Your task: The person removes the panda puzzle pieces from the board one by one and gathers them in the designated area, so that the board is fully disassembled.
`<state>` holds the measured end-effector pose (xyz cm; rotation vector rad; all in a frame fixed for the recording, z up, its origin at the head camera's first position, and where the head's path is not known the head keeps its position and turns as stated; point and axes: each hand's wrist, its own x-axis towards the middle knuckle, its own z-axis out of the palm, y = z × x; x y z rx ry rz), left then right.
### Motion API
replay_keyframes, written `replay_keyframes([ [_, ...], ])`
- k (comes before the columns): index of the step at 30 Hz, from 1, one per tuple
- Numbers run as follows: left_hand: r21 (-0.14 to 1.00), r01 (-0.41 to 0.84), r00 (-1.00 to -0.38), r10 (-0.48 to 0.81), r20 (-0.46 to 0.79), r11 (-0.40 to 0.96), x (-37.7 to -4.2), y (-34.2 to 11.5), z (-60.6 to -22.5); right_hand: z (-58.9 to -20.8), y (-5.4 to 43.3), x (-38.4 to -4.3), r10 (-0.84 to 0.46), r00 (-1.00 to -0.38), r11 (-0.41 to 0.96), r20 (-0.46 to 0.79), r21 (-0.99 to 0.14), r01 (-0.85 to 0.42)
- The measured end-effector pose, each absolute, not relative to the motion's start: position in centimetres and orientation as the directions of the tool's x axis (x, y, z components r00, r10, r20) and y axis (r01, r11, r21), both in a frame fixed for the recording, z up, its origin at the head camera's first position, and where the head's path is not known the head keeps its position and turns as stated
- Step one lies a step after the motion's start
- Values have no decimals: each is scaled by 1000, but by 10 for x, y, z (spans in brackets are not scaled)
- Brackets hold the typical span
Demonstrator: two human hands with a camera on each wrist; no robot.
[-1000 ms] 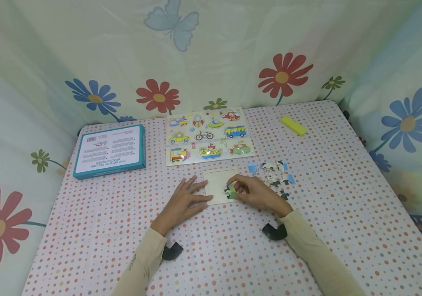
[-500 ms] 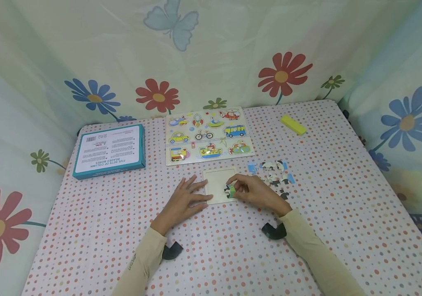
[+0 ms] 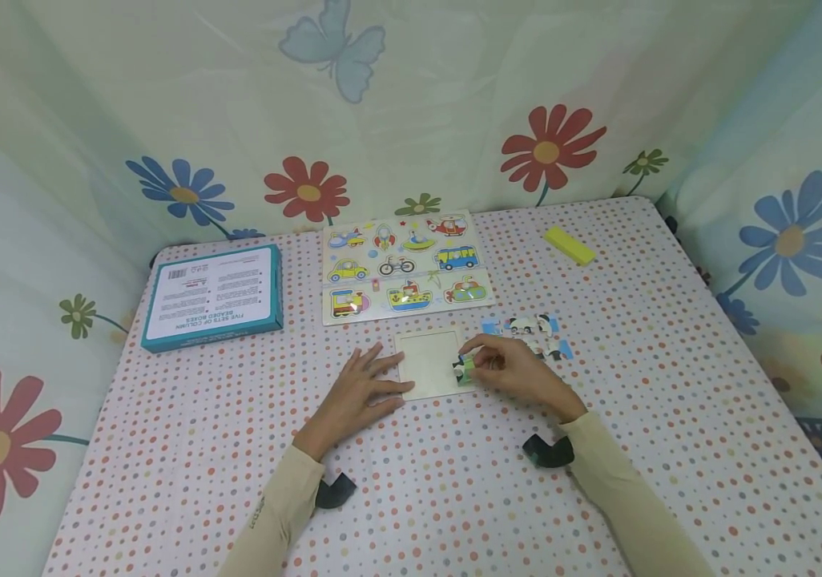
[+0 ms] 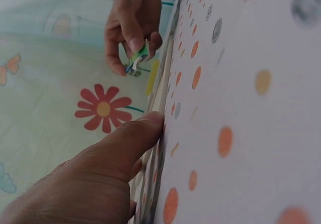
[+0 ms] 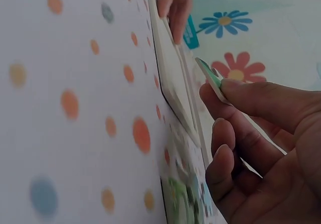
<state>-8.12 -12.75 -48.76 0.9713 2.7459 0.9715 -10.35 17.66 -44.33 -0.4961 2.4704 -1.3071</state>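
My right hand (image 3: 522, 370) pinches a green puzzle piece (image 3: 463, 369) with black and white print between thumb and index finger. In the right wrist view the piece (image 5: 212, 78) is raised off the board, seen nearly edge-on. Below it lies a pale puzzle tray (image 3: 427, 365) with a raised rim and a bare inside. My left hand (image 3: 365, 390) rests with spread fingers on the tray's left edge. Several loose panda puzzle pieces (image 3: 532, 325) lie just beyond my right hand, which hides some of them.
A board with vehicle pictures (image 3: 405, 268) lies behind the tray. At the back left is a teal and white box (image 3: 213, 295). A yellow block (image 3: 570, 245) sits at the back right. Patterned curtains enclose the table's back and sides.
My right hand has shifted a little to the right with the puzzle piece, from over the tray's inside to its right edge. The left hand has stayed in place.
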Motion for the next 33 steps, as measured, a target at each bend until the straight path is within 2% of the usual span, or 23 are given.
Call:
replay_keyframes([
  [4, 589, 537, -800, 585, 130, 604, -81, -127, -488, -443, 194, -103, -412, -905, 491, -109, -863, -120],
  [9, 592, 538, -799, 586, 132, 601, -81, -127, -488, -440, 222, -98, -403, -913, 439, -68, -889, -128],
  [15, 589, 538, -800, 585, 132, 603, -81, -127, -488, -438, 260, -92, -381, -924, 398, 26, -898, -189],
  [18, 590, 536, -801, 584, 130, 604, -81, -127, -488, -438, 277, -87, -327, -945, 446, 28, -877, -181],
  [24, 592, 530, -803, 583, 121, 607, -81, -127, -487, -438, 301, -76, -226, -973, 566, -55, -820, -86],
  [33, 594, 538, -800, 584, 137, 598, -80, -127, -485, -440, 313, -71, -234, -961, 647, -148, -762, -40],
])
